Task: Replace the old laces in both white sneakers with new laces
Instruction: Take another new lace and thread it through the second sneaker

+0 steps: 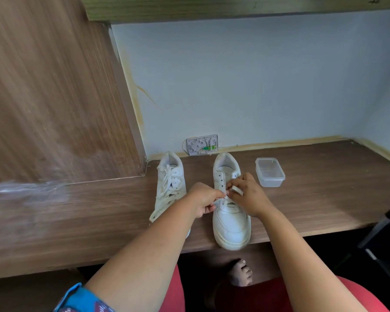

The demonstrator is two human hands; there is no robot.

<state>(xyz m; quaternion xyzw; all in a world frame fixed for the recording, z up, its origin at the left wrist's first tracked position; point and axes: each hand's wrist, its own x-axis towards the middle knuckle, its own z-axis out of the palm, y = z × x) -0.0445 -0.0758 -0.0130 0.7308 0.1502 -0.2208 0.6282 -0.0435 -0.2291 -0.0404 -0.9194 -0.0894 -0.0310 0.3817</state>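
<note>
White leather sneakers (231, 212) are sitting on the brown wooden desk (324, 194); left hand (204, 202) and right hand (248, 195) are both pinching the flat white lace (236, 189) over the right shoe's eyelets. Probably best keeping it untwisted and pulling both ends even.

Both hands (225, 197) on R sneaker (231, 219)

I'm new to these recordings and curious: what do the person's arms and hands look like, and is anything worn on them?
Both forearms are bare, with no gloves, watch or rings that I can make out on the left hand or the right hand. Only the left arm shows clothing: a blue patterned sleeve near the elbow. The right arm is bare as far as the frame shows.
</note>
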